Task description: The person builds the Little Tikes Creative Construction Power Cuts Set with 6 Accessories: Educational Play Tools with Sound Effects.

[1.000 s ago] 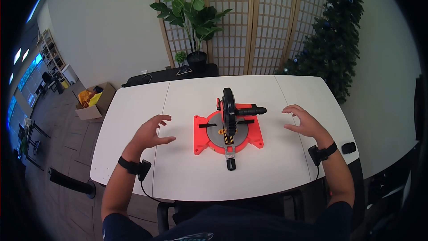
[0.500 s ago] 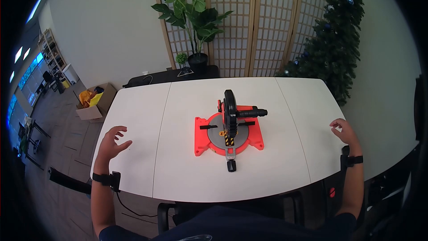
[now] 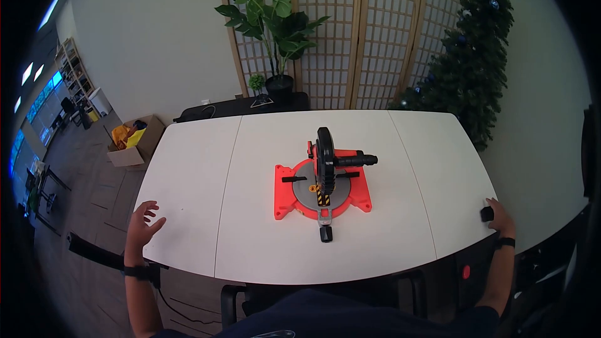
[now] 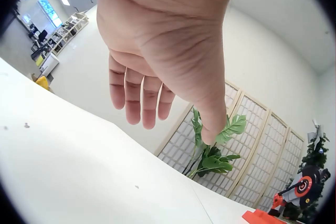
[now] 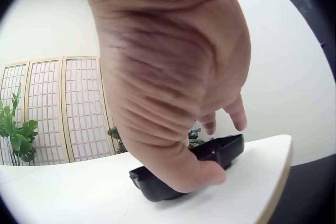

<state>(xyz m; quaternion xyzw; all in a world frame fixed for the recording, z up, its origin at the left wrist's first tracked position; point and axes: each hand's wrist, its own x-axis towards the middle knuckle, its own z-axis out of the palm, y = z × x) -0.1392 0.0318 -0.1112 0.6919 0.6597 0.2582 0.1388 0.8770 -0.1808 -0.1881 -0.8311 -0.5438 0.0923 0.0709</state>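
Note:
At the right table edge, my right hand [image 3: 502, 218] is around a small black object [image 3: 487, 214]. The right wrist view shows the thumb of my right hand [image 5: 173, 92] across the near side of the black object [image 5: 153, 186], with other fingers on the far side; the index fingertip is hidden. My left hand [image 3: 143, 228] is over the table's left edge, holding nothing, fingers loosely bent and thumb apart, as the left wrist view of this hand [image 4: 163, 50] also shows. Between the hands stands a red and black miter saw [image 3: 325, 163], touched by neither.
The white table [image 3: 263, 250] spans the space before me. A chair [image 3: 229, 303] is at its front edge. Behind stand a potted plant [image 3: 280, 84], a lattice screen [image 3: 383, 37] and a decorated tree [image 3: 469, 69]. A cardboard box [image 3: 128, 158] is on the floor at left.
Both hands have moved outward from beside the saw and nearer to the body. My right hand has reached the black object and taken hold of it. The saw stays in place.

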